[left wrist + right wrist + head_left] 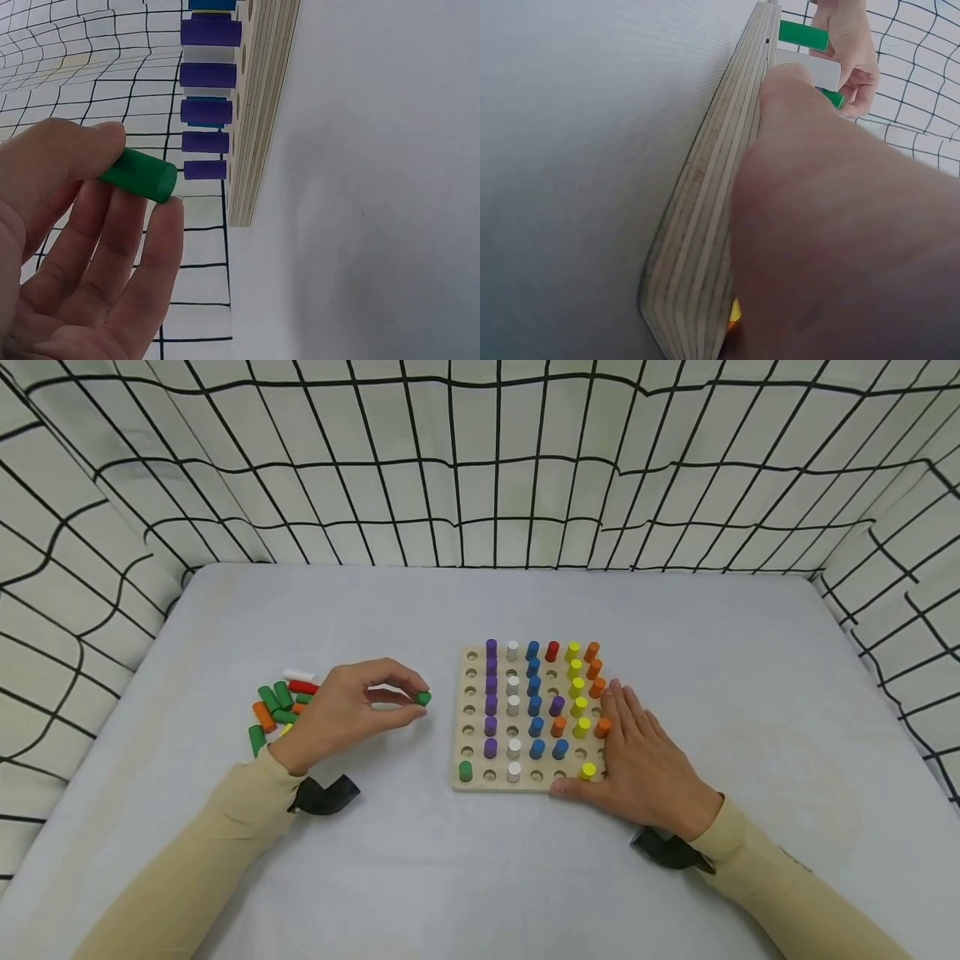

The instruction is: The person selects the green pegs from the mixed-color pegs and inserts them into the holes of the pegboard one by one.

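From my remote seat, my left hand (352, 702) pinches a green peg (423, 698) between thumb and fingertips, apart from the wooden pegboard (501, 762) and left of it. My right hand (648, 768) lies along the board's right edge, fingers extended, gripping nothing. The peg sits slightly askew of the purple pegs (206, 112), so I'd square it over a leftmost-column hole (468, 692) and press straight down, right hand steadying the board.
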The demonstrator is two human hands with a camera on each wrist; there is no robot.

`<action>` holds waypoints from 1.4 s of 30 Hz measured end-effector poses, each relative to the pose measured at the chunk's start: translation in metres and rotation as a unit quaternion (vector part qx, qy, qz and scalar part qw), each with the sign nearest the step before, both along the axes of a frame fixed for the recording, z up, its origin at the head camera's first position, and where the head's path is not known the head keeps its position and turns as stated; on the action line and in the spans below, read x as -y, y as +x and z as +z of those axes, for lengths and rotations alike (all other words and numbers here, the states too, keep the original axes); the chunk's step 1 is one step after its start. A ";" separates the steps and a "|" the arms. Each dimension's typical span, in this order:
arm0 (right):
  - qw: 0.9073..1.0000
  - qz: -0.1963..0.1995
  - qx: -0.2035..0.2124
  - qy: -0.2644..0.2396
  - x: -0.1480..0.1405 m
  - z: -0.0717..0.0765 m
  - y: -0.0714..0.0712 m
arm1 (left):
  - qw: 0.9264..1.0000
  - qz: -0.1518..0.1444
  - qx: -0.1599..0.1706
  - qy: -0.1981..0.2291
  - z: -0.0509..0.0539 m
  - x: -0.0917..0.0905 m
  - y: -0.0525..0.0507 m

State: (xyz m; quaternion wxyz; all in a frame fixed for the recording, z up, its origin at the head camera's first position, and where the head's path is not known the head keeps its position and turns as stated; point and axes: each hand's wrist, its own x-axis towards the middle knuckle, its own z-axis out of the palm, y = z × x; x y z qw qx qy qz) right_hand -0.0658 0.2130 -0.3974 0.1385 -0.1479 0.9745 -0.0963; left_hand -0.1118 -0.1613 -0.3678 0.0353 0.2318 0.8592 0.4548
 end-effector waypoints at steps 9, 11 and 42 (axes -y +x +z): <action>1.000 -0.002 0.004 0.009 -0.001 0.001 0.001 | 1.000 -0.015 0.024 0.009 -0.010 -0.010 0.003; 1.000 -0.001 0.006 0.009 -0.001 0.001 0.001 | 0.999 -0.018 0.024 0.012 -0.011 -0.012 0.004; 1.000 0.002 0.011 0.015 0.001 0.003 0.001 | 0.996 -0.042 0.066 0.046 -0.018 -0.028 0.014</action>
